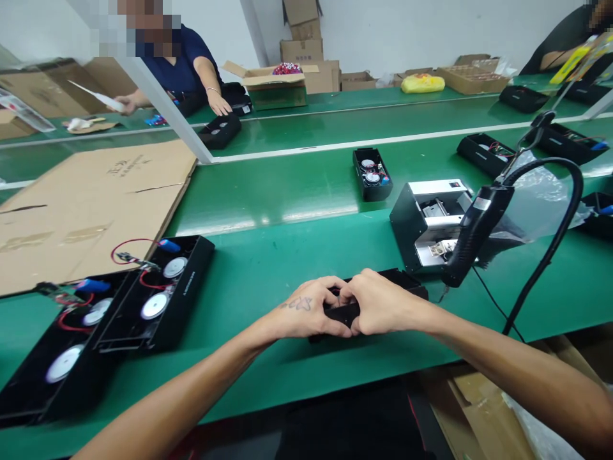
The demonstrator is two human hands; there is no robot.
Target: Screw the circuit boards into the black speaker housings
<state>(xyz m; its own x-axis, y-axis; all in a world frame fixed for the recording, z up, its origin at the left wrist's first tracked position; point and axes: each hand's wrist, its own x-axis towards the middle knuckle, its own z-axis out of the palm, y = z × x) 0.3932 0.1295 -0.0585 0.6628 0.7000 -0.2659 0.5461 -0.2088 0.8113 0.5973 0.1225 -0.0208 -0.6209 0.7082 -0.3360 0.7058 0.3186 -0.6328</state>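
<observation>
A black speaker housing lies on the green bench in front of me, mostly covered by my hands. My left hand is closed on its near wall, thumb on the outside and fingers bent over the top. Right beside it, my right hand grips the same housing, the two thumbs nearly meeting. My fingertips and whatever they touch inside are hidden. To the left stand two more open speaker housings, one nearer and one at the edge, with white round speakers, red wires and blue cylinders.
A black electric screwdriver hangs at the right, before a screw feeder. Another housing sits on the conveyor. Flat cardboard lies left. Across the line, a co-worker's hand touches a housing; another person is far right.
</observation>
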